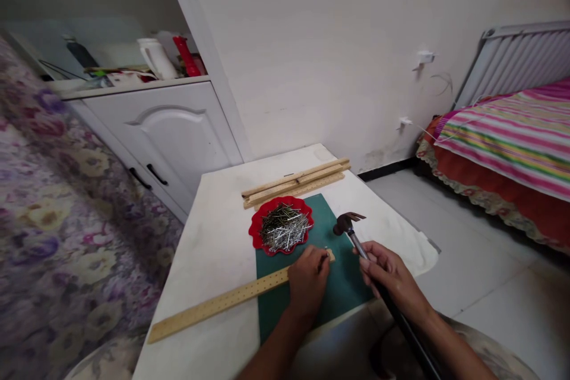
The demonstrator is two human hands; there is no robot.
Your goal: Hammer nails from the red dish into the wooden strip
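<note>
My left hand [309,278] rests over the right end of a long wooden strip [222,301] dotted with rows of small marks or holes. Its fingers pinch a nail [326,251] standing near the strip's end. My right hand [386,270] is wrapped round a claw hammer [357,240], its head raised to the right of the nail and apart from it. Under the strip's right part lies a green mat [351,282]. Just beyond my left hand, a red scalloped dish [256,231] holds a heap of silver and darker nails [285,228].
Several more wooden strips [296,181] lie at the back of the white table [214,231]. A white cabinet [169,124] stands at the left beside a floral curtain [89,249]. A bed [512,142] is at the right, past the tiled floor [481,261].
</note>
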